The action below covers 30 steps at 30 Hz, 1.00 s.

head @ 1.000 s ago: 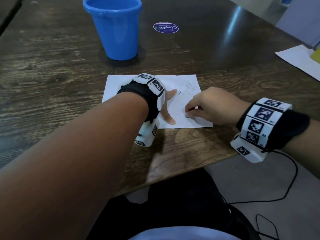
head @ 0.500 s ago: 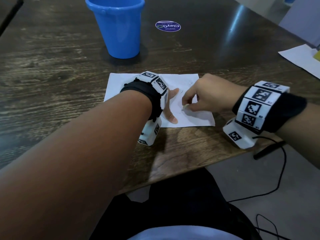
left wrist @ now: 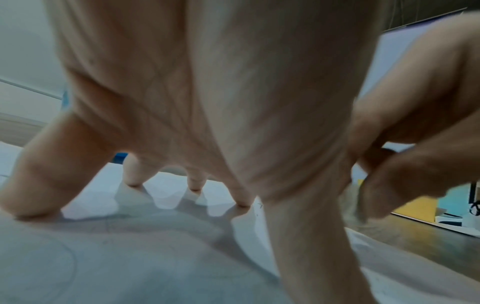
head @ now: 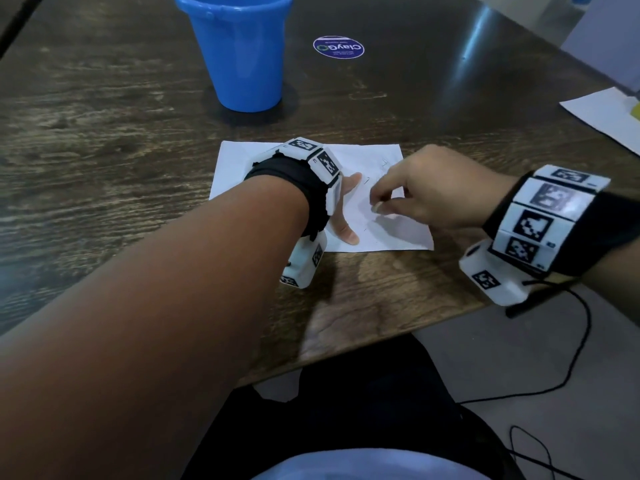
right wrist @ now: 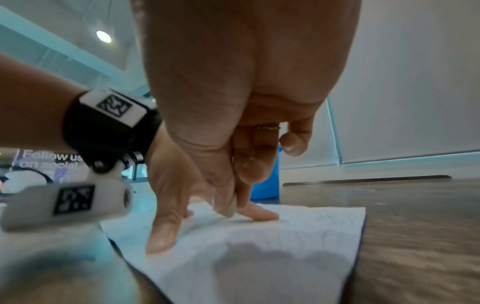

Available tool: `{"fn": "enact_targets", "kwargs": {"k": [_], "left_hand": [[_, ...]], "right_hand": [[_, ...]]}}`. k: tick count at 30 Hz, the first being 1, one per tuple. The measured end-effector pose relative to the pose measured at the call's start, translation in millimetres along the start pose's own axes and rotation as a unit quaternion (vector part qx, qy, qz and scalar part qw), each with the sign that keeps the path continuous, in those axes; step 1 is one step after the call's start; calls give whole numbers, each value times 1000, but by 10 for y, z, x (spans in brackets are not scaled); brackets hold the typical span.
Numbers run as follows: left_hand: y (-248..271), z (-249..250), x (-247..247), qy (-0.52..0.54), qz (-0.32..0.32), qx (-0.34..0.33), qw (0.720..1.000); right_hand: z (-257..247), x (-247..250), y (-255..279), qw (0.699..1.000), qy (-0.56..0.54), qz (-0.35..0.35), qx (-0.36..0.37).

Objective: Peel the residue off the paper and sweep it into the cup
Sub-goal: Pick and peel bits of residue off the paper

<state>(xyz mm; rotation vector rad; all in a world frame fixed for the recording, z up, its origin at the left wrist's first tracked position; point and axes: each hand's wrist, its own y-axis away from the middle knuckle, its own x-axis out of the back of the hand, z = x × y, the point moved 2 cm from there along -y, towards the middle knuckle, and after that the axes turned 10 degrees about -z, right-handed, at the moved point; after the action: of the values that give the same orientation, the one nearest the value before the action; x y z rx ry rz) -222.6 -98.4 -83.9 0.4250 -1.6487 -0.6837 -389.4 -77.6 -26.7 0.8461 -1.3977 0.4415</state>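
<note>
A white paper [head: 394, 233] lies on the dark wooden table [head: 104, 133], near its front edge. My left hand [head: 348, 209] presses on the paper with spread, straight fingers [left wrist: 242, 197]. My right hand [head: 377, 206] hovers low over the paper's right half, fingers curled. Its thumb and forefinger [right wrist: 231, 205] pinch together at a bit of residue too thin to make out. Faint residue marks [head: 384, 164] show near the paper's far right corner. The blue cup [head: 242, 53] stands upright beyond the paper, apart from both hands.
A round dark sticker [head: 338, 47] is stuck to the table right of the cup. Another white sheet [head: 602, 116] lies at the table's right edge. A black cable [head: 571, 358] hangs off my right wrist below the table edge.
My right hand has moved from the paper's near right corner up and left toward the middle, and its fingertips have drawn into a pinch. My left hand stays pressed on the paper.
</note>
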Motion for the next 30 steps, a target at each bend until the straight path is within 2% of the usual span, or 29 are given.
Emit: {"fn": "enact_targets", "kwargs": {"k": [3,7,11,13,16,18,22,26,28,30], "left_hand": [[-3,-5,-24,2,5,0,1000],[1,-1,-59,26,1,-12,1000],[-10,6,-38,18,4,-3,1000],[-1,14,-46,24,2,-8,1000],[63,17,-43,32,-3,-21,999],[96,35,-47,40,5,-34,999],[76,6,-102,67,5,-47,997],[3,-17,-89,32,-2,-15,999],[1,-6,-70,22,-5,-13,1000],[17,9,-56,13,-9,-11,1000]], "right_hand": [[4,-106,-52,1000,5,-16,-25],[-64,-223,3,998,-13,-53,9],[-97,-119,114,986,29,-160,22],[-79,-44,61,989,36,-144,12],[-55,15,-139,999,12,-39,-19],[-53,-38,-236,999,8,-15,-34],[-91,-185,-180,999,-5,-43,11],[-123,-172,73,989,-34,-126,68],[-107,-140,131,984,-30,-166,58],[-49,-64,93,986,-4,-167,28]]}}
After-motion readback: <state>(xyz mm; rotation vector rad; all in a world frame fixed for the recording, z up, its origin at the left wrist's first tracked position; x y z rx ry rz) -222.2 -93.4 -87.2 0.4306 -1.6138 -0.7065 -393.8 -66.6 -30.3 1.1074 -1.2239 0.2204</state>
